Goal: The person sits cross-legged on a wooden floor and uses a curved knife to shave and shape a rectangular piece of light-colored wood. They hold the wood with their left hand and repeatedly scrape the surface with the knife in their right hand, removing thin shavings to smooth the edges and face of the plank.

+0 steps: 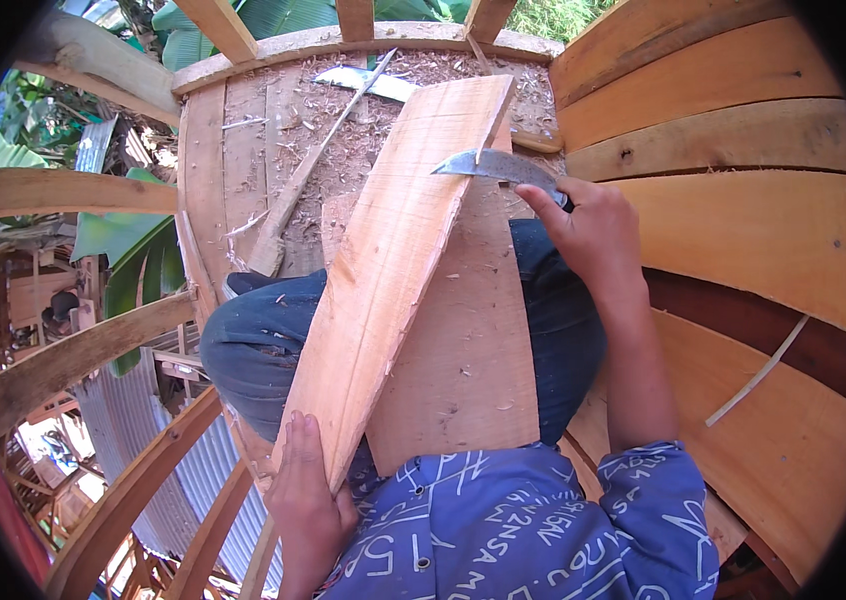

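A long wooden plank point(373, 270) slants across my lap, its far end raised to the upper right. My left hand point(308, 490) is closed on the plank's near end, fingers over its left edge and thumb by the right. In my right hand point(593, 230) is a knife with a curved blade point(503, 167). The blade lies across the plank's right edge near the far end, its tip over the top face. A thin sliver stands up beside the blade. A wider board point(473, 350) rests on my legs beneath the plank.
Wood shavings point(273, 110) litter the plank floor ahead. Another pale blade point(368, 82) and a long stick point(313, 165) lie there. Wooden walling point(743, 220) rises close on the right. Spaced wooden rails point(73, 350) bound the left, with corrugated roofing point(133, 440) below.
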Tool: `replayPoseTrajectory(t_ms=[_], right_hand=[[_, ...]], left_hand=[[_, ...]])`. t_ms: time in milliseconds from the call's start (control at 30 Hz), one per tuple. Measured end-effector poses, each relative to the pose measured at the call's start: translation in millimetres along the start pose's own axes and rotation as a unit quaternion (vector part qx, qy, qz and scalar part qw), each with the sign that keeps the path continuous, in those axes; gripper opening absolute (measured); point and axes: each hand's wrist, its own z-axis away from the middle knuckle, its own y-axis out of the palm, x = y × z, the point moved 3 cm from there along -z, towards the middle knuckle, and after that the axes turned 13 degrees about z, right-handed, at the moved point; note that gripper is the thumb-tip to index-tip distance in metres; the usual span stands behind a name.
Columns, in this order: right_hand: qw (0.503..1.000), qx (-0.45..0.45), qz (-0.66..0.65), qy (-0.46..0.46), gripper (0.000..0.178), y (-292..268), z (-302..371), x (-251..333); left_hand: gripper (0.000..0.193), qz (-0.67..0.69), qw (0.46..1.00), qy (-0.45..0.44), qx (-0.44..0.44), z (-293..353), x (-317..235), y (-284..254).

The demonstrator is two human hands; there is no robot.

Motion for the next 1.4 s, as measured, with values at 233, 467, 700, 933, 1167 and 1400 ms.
replayPoseTrajectory(t_ms=[233, 467, 700, 933, 1167, 1400], right_hand=[[0.978, 0.037, -0.077, 0.189, 0.069, 1, -38, -88], [0.675, 0.18, -0.693, 0.18, 0.049, 17, 6, -6], [0.691, 0.207, -0.686, 0.096, 0.033, 20, 14, 32], [0.737, 0.2, -0.645, 0.01, 0.029, 14, 9, 58], [0.909, 0.041, -0.414, -0.03, 0.04, 7, 44, 24], [0.976, 0.04, -0.166, -0.138, 0.054, -15, 98, 41]], left_hand=[[0.068, -0.032, 0.999, 0.032, -0.016, 12, 7, 2], [0.066, -0.003, 1.0, -0.015, 0.012, 29, 10, -6], [0.07, -0.031, 0.995, -0.088, 0.031, 57, 1, -13], [0.086, 0.022, 0.992, -0.105, 0.068, 73, 29, 7], [0.095, 0.093, 0.989, -0.105, 0.037, 73, 49, 31], [0.103, 0.065, 0.996, -0.05, 0.033, 77, 78, 59]])
